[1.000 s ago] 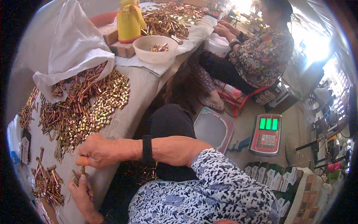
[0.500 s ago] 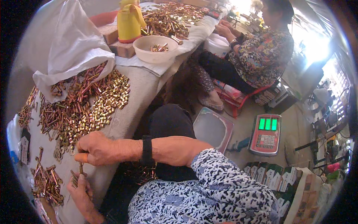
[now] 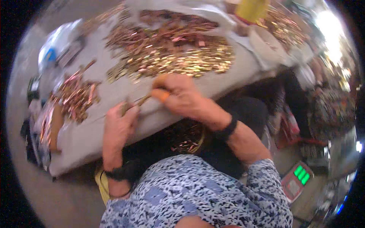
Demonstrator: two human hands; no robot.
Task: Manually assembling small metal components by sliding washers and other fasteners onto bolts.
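Bolt (image 3: 143, 100), blurred, lies between left hand (image 3: 118, 119), gripping metal pieces (image 3: 125, 108), and right hand (image 3: 178, 95), pinching its end; apparent fitting next demands alignment.

Sleeves (image 3: 190, 62) before bolts (image 3: 167, 33) on the table (image 3: 81, 140)

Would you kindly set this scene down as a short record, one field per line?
Left hand: holding small metal pieces, blurred
Right hand: curled, at one end of a slim metal piece; orange band on a finger
Beyond hands: gold-coloured pieces, reddish bolts behind
Left: smaller bolt pile
Upper right: yellow jug, pale bowl
Lower right: device, green display lit
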